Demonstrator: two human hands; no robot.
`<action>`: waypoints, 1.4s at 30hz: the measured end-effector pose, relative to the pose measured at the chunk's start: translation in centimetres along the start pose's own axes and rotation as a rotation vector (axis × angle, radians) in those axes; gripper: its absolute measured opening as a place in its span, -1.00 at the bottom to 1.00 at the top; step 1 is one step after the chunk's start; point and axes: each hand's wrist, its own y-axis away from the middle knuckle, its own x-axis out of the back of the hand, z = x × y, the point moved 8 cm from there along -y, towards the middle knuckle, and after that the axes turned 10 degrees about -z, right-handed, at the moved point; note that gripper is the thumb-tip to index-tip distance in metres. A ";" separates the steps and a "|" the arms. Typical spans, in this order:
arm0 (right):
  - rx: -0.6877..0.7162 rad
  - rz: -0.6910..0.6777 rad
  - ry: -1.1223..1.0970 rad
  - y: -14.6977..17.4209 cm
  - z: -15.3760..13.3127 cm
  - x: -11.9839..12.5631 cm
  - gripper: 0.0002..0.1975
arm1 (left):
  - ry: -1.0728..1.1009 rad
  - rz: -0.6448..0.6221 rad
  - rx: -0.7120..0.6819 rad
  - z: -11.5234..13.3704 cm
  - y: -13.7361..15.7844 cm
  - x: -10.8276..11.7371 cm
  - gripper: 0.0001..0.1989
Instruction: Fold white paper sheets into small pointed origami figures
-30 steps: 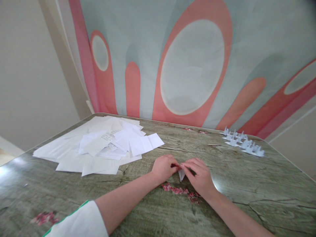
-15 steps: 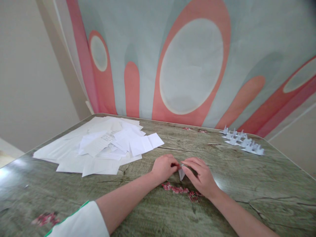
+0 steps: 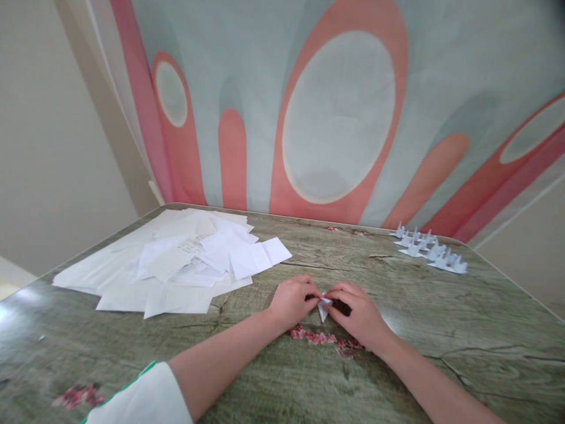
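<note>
Between my two hands is a small piece of folded white paper (image 3: 323, 311), its pointed end toward me. My left hand (image 3: 292, 301) pinches its left side between thumb and fingers. From the right, my right hand (image 3: 356, 312) grips the same paper near its top, thumb and fingertips closed on it. Fingers cover part of the folds. Several folded white paper cranes (image 3: 435, 252) stand in rows at the table's far right.
A wide, loose pile of white paper sheets (image 3: 176, 265), some with writing, spreads over the table's left side. The wood-patterned table (image 3: 282, 377) has printed pink flowers. Behind it rises a wall with a coral and grey-green pattern (image 3: 260, 118).
My right fingers have shifted on the folded paper, with the thumb lower and a wider gap behind the fingertips. A white flap now shows at its top. The view has turned slightly.
</note>
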 end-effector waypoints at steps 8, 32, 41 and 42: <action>0.082 -0.058 0.135 0.2 -0.8 0.1 -0.80 | -0.115 -0.005 -0.051 0.6 0.1 -0.1 -0.86; 0.168 -0.209 0.640 0.6 -4.0 -1.7 -0.86 | -0.614 -0.137 -0.233 3.3 1.1 -0.8 -0.87; 0.138 -0.242 0.659 0.6 -4.1 -1.7 -0.91 | -0.638 -0.109 -0.424 4.7 2.0 -1.0 -0.86; 0.136 -0.245 0.659 0.6 -4.1 -1.7 -0.91 | -0.636 -0.110 -0.431 4.9 2.1 -0.9 -0.85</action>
